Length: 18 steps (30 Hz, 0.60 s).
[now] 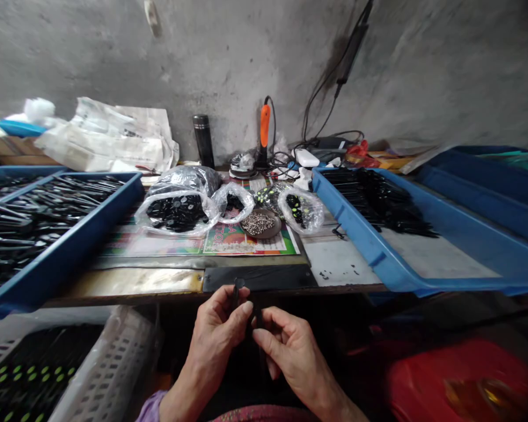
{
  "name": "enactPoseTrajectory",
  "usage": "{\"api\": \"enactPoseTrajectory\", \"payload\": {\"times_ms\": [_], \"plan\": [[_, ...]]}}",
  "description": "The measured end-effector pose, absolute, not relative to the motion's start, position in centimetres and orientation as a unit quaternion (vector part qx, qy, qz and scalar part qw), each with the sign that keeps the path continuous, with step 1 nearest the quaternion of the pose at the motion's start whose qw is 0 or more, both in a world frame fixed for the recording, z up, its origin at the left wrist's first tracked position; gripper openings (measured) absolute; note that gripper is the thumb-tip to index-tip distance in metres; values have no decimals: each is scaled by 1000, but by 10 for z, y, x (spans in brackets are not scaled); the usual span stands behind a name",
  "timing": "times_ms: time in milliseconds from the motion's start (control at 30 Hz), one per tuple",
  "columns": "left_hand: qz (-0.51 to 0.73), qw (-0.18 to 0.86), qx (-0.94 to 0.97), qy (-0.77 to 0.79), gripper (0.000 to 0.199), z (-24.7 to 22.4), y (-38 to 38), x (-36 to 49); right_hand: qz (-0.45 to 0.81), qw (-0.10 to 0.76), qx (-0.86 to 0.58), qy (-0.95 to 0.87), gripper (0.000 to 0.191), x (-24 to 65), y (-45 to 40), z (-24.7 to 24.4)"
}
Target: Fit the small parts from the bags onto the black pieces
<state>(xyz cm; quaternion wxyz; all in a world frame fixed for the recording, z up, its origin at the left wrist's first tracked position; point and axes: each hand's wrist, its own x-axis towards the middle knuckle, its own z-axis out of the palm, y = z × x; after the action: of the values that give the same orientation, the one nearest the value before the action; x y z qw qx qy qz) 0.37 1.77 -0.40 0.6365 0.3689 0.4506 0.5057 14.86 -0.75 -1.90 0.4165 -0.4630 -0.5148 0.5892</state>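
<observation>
At bottom centre, the left hand [214, 343] pinches a slim black plastic piece [235, 295] just below the table edge [123, 300]; the right hand [293, 351] curls close beside it, its hold hard to tell.

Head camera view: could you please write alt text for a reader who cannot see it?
The left hand and right hand hold a thin black part at a bench edge. Blue trays of black parts flank plastic bags and a dish of metal pieces.
</observation>
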Motion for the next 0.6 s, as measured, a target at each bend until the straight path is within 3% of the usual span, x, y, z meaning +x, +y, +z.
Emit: {"api": "enactPoseTrajectory", "payload": {"times_ms": [133,600], "plan": [[486,624,399,464,28,-4,10,-1,580,432,-467,-509,28,152,-6,-19],[445,599,483,458,31,-6,1,-3,586,460,-432,-508,27,153,-8,-14]]}}
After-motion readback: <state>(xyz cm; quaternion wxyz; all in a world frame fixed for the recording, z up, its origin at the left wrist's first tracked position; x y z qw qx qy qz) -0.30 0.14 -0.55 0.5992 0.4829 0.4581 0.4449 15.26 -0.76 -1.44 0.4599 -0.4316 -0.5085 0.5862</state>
